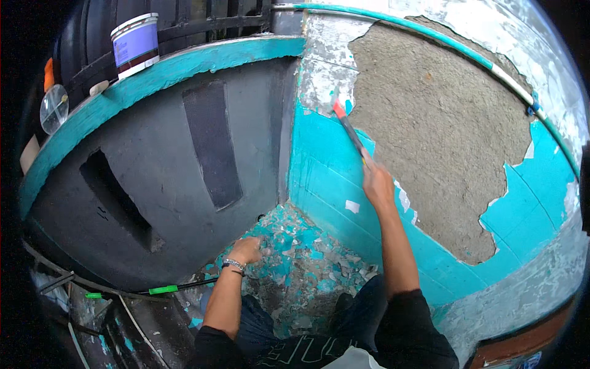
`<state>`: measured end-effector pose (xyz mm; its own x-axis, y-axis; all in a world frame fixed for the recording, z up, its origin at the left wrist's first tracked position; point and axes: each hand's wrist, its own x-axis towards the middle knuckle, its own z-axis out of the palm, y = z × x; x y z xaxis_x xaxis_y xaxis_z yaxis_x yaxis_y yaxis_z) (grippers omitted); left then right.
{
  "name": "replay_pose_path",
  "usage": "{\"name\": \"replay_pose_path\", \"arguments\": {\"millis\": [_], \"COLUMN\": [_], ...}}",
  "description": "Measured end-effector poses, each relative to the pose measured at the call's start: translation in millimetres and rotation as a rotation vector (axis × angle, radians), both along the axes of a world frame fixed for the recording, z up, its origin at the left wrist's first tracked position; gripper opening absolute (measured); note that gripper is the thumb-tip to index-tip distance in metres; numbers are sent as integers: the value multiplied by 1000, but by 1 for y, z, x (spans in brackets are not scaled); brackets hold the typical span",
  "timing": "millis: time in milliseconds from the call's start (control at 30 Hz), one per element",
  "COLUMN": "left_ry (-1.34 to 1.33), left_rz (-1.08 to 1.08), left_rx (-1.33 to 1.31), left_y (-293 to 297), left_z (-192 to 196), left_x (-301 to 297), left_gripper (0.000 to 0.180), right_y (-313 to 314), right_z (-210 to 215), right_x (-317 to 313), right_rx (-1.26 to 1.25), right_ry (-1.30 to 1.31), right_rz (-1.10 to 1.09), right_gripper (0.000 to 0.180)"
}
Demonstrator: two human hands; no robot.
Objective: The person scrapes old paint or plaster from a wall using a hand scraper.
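My right hand [378, 184] is closed around the handle of a long scraper [351, 130] with a red-orange neck. Its blade, partly blurred, meets the wall where turquoise paint [326, 144] borders a whitish scraped strip [326, 80]. To the right of the tool, a large patch of bare, rough grey-brown render [436, 123] shows, with jagged paint edges around it. My left hand [246, 250], a bracelet at its wrist, is curled into a loose fist over the floor. No object shows in it. Below it lie many turquoise and white paint flakes [301, 246].
A turquoise-topped ledge [209, 55] on the left carries a white-lidded tub [135, 46] and a clear spray bottle [54, 107] with an orange top. A turquoise-and-white pipe [455, 44] crosses the upper wall. Behind my left forearm is a black pole with a green grip [163, 289].
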<state>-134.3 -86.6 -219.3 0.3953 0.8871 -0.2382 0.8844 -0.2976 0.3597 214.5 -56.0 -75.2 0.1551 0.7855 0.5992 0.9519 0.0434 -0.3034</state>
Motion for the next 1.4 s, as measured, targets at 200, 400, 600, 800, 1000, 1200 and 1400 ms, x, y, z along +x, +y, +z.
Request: {"name": "replay_pose_path", "arguments": {"millis": [200, 400, 600, 800, 1000, 1200, 1400], "left_ry": [-7, -67, -78, -70, -89, -35, -159], "left_rz": [-75, -52, -12, -46, 3, -8, -80], "left_rx": [-44, -78, -59, -59, -75, -49, -33], "left_y": [-10, -5, -13, -2, -6, -21, -18], "left_z": [10, 10, 9, 1, 4, 12, 14], "left_x": [4, 10, -16, 2, -6, -26, -4], "left_gripper": [55, 54, 53, 56, 51, 49, 50], "right_y": [-34, 14, -32, 12, 61, -11, 37], "right_z": [-22, 11, 15, 14, 27, 24, 15], "right_x": [9, -20, -6, -6, -33, -6, -43], "right_rx": [35, -1, 39, -6, -55, -137, -132], "right_ry": [-21, -70, -97, -111, -288, -293, -389], "right_rz": [8, -18, -35, -83, -25, -130, -155], "right_gripper": [45, 45, 43, 41, 42, 44, 48]}}
